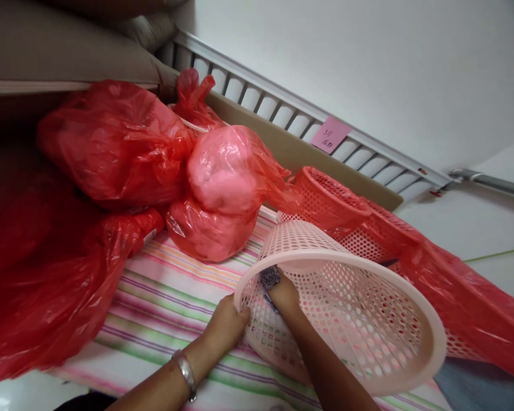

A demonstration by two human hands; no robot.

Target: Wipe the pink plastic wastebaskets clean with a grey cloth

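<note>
A pale pink perforated plastic basket (381, 342) lies tilted on its side, its wide mouth facing me. My left hand (228, 319) grips the rim at its left edge, thumb toward the inside. Inside the mouth, my right hand (285, 294) is closed on a grey-purple, fuzzy-looking cloth (269, 278) held against the inner wall. Part of the cloth hangs below the fingers. The basket rests on a striped sheet (175, 291) in white, pink, green and purple. A silver bracelet (185, 374) circles my left wrist.
Red plastic bags, one bulging (120, 142) and one knotted (225, 177), stand behind on the left. A loose red bag (47, 257) spreads at the near left. Baskets with red plastic (334, 197) line the right. Behind are a slatted rail (278, 108) and a pink note (330, 135).
</note>
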